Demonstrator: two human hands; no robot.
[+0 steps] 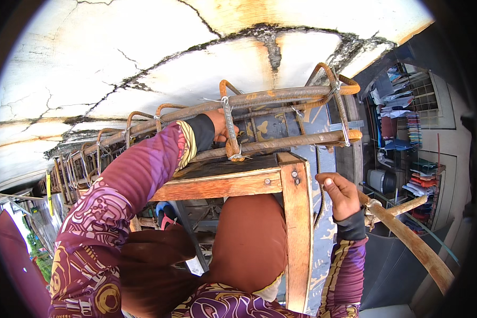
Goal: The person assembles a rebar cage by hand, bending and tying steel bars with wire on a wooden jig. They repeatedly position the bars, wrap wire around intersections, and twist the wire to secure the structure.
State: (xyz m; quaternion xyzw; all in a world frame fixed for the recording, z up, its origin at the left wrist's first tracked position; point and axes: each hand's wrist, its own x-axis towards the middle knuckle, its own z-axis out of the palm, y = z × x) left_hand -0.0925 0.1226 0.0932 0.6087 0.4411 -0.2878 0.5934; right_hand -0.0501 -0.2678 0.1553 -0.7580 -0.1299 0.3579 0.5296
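Observation:
A long cage of rusty rebar [281,143] spans the upper middle, its bars joined to bent stirrups by twisted tie wire [225,99]. My left hand [215,123] reaches in between the long bars, its fingers curled around a square stirrup [229,124]; the stirrup hides part of them. Something small and dark beside those fingertips is too unclear to name. Lower right, my right hand [342,195] is closed, thumb against the curled fingers. A thin dark rod [319,204] hangs down from its fingertips, apart from the cage.
A wooden frame with a corner post [297,228] stands under the cage, in front of my knee [249,238]. Behind the cage rises a cracked white wall [159,47]. A forked wooden pole [418,249] slants at right; beyond are shelves of folded cloth [421,183].

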